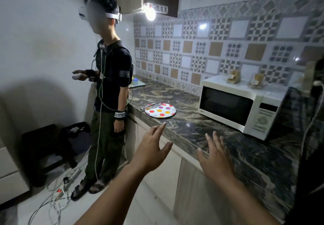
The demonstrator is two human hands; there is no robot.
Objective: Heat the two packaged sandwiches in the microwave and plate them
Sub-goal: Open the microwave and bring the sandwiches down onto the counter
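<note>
My left hand and my right hand reach forward with bare forearms, fingers straight and spread, gripping nothing. Both hover over the near edge of the surface, a glossy dark stone slab veined with swirling cream and tan.

At about 11 o'clock from my hands lies a round, flat plate, white with red, orange, yellow and purple dots; thin metal tongs rest across its far-left rim. At about 1 o'clock stands the microwave, a boxy white shell with a dark glass door, closed, and a control panel on its right side. On its flat top, toward the back, sit the two packaged sandwiches, pale tan lumps in crinkly clear wrap, well apart from each other.

Behind runs a wall of square patterned tiles. At 10 o'clock a person in dark clothes stands beside the surface wearing a white headset, with cables trailing to the floor.
</note>
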